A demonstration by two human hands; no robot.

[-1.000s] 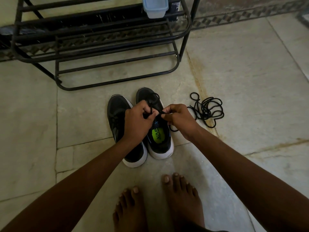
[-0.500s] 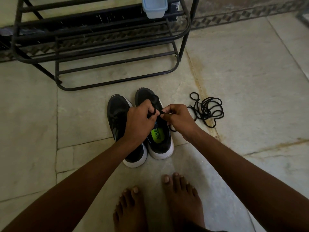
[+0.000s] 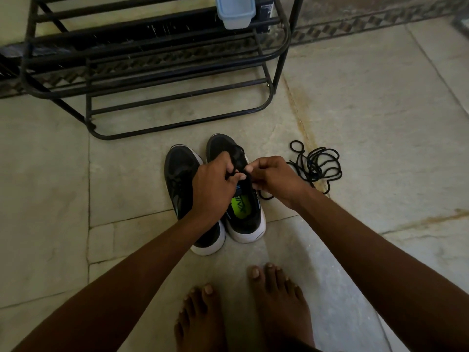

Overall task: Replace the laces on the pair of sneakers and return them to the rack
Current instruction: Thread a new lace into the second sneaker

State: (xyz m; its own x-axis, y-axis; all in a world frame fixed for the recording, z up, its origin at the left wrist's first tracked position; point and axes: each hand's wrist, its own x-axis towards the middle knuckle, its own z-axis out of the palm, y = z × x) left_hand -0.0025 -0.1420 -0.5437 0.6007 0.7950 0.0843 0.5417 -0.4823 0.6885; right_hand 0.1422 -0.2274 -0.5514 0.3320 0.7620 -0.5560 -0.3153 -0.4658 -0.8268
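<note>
Both hands, left hand (image 3: 215, 185) and right hand (image 3: 275, 180), meet at mid-frame over our right-hand black white-soled sneaker (image 3: 239, 196), fingers pinching its thin black lace (image 3: 237, 158), probably to work it. We keep a loose black cord lace (image 3: 316, 166) coiled just right, the black metal rack (image 3: 157, 64) waiting upper left.

Left hand (image 3: 215, 185) and right hand (image 3: 274, 180) meet, fingers pinched.

Pale blue plastic box (image 3: 236, 11) on shelf; stone floor (image 3: 380, 110).

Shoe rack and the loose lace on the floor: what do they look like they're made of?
Shoe rack: thin round bars bent into curved corners, dark with a slight sheen, so probably painted metal tube. Loose lace: a limp, round, matte black cord lying in tangled loops, likely woven textile; the weave itself is too fine to see.
</note>
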